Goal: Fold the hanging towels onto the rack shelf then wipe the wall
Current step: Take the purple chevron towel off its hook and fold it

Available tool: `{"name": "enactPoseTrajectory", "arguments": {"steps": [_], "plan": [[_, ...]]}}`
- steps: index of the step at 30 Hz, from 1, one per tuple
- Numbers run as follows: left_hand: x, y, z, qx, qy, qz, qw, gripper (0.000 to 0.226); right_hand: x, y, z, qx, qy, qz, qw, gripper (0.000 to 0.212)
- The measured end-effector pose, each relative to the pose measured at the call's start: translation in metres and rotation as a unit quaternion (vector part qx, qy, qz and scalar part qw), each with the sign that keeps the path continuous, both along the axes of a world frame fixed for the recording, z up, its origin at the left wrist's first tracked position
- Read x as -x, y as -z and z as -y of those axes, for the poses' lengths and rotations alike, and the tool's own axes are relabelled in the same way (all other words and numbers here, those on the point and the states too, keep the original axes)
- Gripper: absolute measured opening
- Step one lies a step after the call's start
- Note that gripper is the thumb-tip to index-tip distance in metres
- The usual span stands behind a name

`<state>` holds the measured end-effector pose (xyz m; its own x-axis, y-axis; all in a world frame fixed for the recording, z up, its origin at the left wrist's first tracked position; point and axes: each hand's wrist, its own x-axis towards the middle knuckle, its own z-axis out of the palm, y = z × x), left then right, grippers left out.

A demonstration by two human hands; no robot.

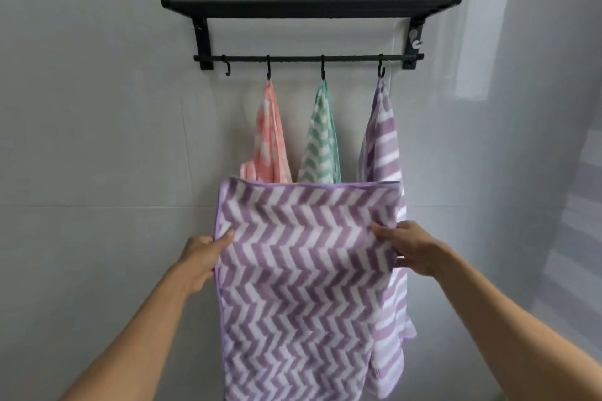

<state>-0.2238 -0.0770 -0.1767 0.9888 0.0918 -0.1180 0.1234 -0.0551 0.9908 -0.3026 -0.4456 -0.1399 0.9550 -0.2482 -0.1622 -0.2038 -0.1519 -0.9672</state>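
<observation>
Two bare forearms reach up from the bottom corners, their elbows cut off by the frame edge. Between them hangs a purple-and-white zigzag-patterned cloth towel (pixel 306 270), spread flat and held well below the black metal wall rack (pixel 311 6). The left hand (pixel 203 257) grips the towel's left edge, thumb lying on the front face and the other fingers curled out of sight behind the cloth. The right hand (pixel 408 246) pinches the right edge the same way, thumb in front, fingers mostly hidden. The towel's bottom hem runs off the lower edge of the picture.

Below the rack's top shelf a black hook rail (pixel 306 58) carries four hooks. The leftmost hook (pixel 227 68) is bare. From the next three hang a pink-and-white patterned towel (pixel 270 137), a green-and-white zigzag towel (pixel 321 140) and a second purple-and-white striped towel (pixel 381 140). The held towel covers the lower parts of the pink and green ones; the striped one shows again to its right, though its lowest corner is hard to follow.

A small pale fitting (pixel 415 41) sits on the rack's right bracket, possibly a suction hook. Behind the rack is a glossy grey tiled wall (pixel 97 140), and the shelf top cannot be seen from this low angle.
</observation>
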Motion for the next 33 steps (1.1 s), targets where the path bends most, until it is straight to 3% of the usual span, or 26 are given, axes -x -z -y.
{"name": "enactPoseTrajectory", "arguments": {"steps": [3,6,9,11,14,17,20,23,25,27,29,31,33], "plan": [[-0.001,-0.004,-0.009,-0.023,0.038,-0.037,0.998,0.043,-0.001,0.006,0.003,-0.008,0.017,-0.020,1.000,0.046],[-0.009,-0.033,-0.007,0.017,0.041,-0.026,0.999,0.040,-0.016,-0.025,0.003,-0.032,0.046,0.024,0.998,0.050],[-0.019,-0.078,-0.003,0.137,0.034,0.029,0.990,0.042,-0.024,-0.057,0.011,-0.148,0.000,0.093,0.985,0.082],[-0.018,-0.090,-0.003,0.183,0.049,0.059,0.980,0.035,-0.015,-0.048,0.013,-0.126,-0.080,0.056,0.987,0.095],[-0.017,-0.066,-0.006,0.116,0.020,0.041,0.992,0.036,0.001,0.004,0.000,-0.057,-0.171,-0.032,0.983,0.074],[-0.029,-0.058,-0.018,0.150,0.015,0.049,0.987,0.051,-0.001,0.010,-0.012,-0.100,-0.157,0.006,0.982,0.063],[-0.028,-0.069,-0.027,0.219,0.155,0.107,0.957,0.071,-0.014,-0.026,-0.014,-0.162,-0.095,0.088,0.978,0.051],[-0.011,-0.036,-0.024,0.105,0.230,0.055,0.966,0.099,-0.024,-0.055,-0.009,-0.181,-0.054,0.123,0.974,0.048],[-0.006,-0.022,-0.015,0.094,0.188,0.038,0.977,0.084,-0.024,-0.067,-0.004,-0.189,-0.045,0.142,0.971,0.048],[-0.011,-0.027,-0.004,0.154,0.132,0.053,0.978,0.046,-0.015,-0.068,0.004,-0.212,-0.083,0.142,0.963,0.050],[-0.013,-0.041,0.005,0.212,0.092,0.073,0.970,0.023,-0.006,-0.043,0.013,-0.169,-0.155,0.075,0.970,0.069],[-0.018,-0.050,0.010,0.219,0.057,0.083,0.970,0.015,0.002,-0.005,0.011,-0.094,-0.185,-0.018,0.978,0.080],[-0.022,-0.059,0.010,0.211,0.021,0.085,0.974,0.013,0.003,0.010,0.004,-0.090,-0.138,-0.003,0.986,0.046]]}}
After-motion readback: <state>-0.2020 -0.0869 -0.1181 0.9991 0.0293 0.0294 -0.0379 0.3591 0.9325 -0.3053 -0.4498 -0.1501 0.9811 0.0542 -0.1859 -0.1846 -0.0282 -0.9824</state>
